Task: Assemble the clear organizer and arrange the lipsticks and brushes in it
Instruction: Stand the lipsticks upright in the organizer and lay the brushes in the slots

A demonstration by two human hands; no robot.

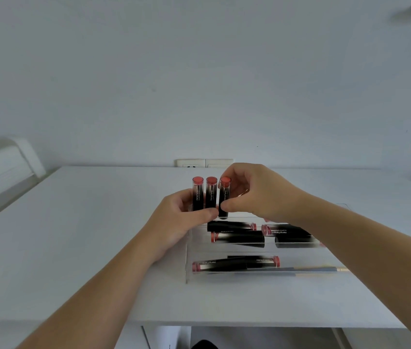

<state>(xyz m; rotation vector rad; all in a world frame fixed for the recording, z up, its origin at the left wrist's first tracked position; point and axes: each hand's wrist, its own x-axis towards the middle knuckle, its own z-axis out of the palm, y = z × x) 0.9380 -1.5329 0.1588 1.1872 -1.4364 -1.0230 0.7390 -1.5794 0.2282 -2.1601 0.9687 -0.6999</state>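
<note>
The right hand is pinching the third upright lipstick low on its black barrel, thumb tip pressing the near side while the curled fingers are closing around the far side just under its pink-red cap. Immediately to the left of those fingers, the second upright lipstick and the first upright lipstick are standing side by side in the back row of the clear organizer, all three caps up. The left hand is curling around the left rear corner of the organizer, its thumb lying across the front of the two left lipsticks near their bases and its fingertips reaching behind them; whether it is gripping the lipsticks or only the clear wall cannot be told. The two thumbs are almost meeting at the foot of the third lipstick. Below and toward the wearer from both thumbs, several lying lipsticks are resting on their sides on the stepped tiers, and nearest the wearer a slim brush handle is lying lengthwise in the front tier beside two more lipsticks. Everything is sitting on the white table, and beyond the right knuckles a wall socket is showing.
</note>
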